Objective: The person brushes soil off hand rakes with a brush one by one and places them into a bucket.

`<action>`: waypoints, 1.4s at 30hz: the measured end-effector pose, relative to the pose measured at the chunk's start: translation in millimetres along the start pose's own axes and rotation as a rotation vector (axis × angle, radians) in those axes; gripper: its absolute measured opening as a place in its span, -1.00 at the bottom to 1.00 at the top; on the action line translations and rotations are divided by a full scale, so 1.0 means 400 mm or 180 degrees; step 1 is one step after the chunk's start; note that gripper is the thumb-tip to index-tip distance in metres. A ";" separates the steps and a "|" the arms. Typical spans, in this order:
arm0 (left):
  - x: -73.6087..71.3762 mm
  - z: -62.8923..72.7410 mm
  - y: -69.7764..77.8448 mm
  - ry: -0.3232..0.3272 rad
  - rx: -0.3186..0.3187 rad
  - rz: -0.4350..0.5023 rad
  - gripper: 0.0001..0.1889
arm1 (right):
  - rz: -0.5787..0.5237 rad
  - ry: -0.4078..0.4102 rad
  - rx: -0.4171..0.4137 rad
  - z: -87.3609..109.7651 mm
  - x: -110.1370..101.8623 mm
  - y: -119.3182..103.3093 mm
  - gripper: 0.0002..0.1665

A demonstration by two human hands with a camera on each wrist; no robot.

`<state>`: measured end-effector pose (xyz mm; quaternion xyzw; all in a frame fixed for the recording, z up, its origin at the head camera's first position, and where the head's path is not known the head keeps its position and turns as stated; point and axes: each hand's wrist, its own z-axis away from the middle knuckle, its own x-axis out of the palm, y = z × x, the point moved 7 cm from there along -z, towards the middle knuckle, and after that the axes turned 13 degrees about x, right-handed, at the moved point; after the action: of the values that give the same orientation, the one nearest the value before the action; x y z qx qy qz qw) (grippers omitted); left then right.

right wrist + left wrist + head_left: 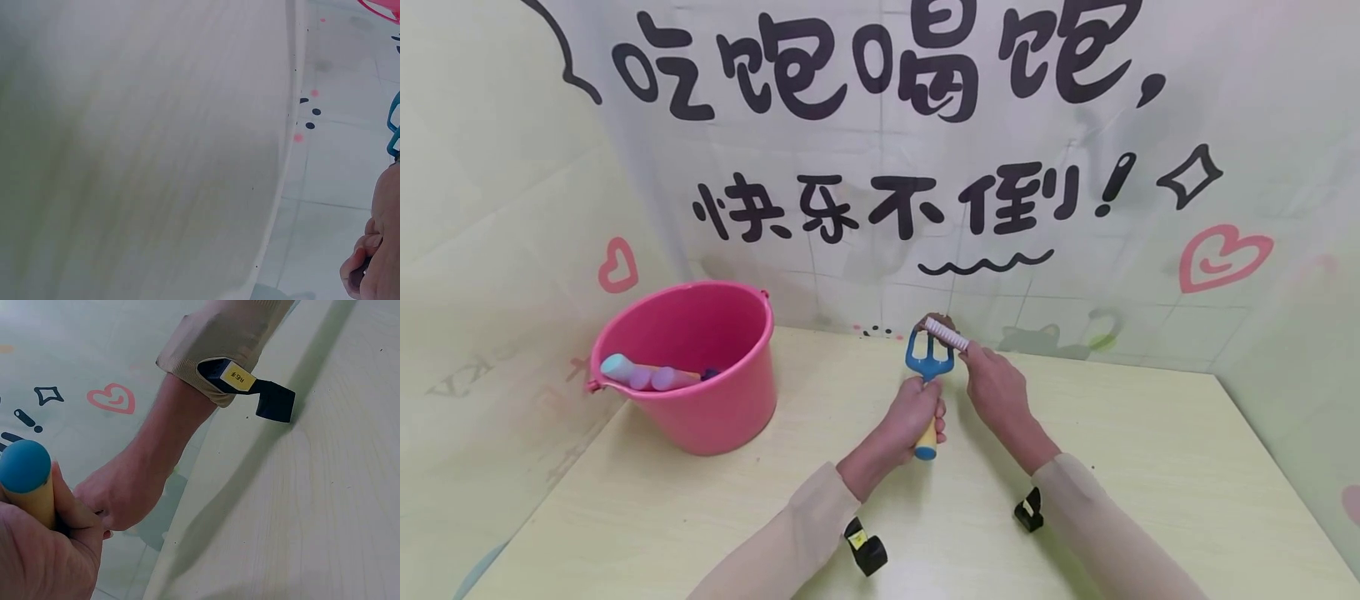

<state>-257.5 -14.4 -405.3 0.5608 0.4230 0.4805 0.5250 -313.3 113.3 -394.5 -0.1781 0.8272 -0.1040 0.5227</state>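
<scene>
My left hand grips the yellow handle of a hand fork, whose blue tines point toward the wall. The blue end of its handle sticks out below the fist. In my right hand is a small brush with pale bristles and a brown back. It lies across the upper tines, seemingly against them. The left wrist view shows the fork's handle end close up, with the right hand beyond it. At the right wrist view's edge, blue tines appear above the hand.
A pink bucket stands at the left of the pale table. Inside it lie tools with teal and purple handle ends. A printed wall cloth hangs behind the table. Black wrist devices sit below both sleeves.
</scene>
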 end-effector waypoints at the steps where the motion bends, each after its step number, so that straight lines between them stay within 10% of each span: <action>1: 0.001 0.000 0.000 -0.0007 -0.0005 -0.0001 -0.75 | -0.0008 -0.0001 0.0007 0.001 0.000 0.000 -0.87; 42: -0.044 0.024 -0.013 -0.0149 0.0033 -0.0315 -0.75 | -0.0534 0.0099 0.0292 -0.028 -0.086 0.109 -0.78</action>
<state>-251.3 -33.0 -412.1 0.5531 0.4402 0.4386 0.5549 -318.2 167.0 -376.9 -0.2210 0.8118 -0.1880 0.5068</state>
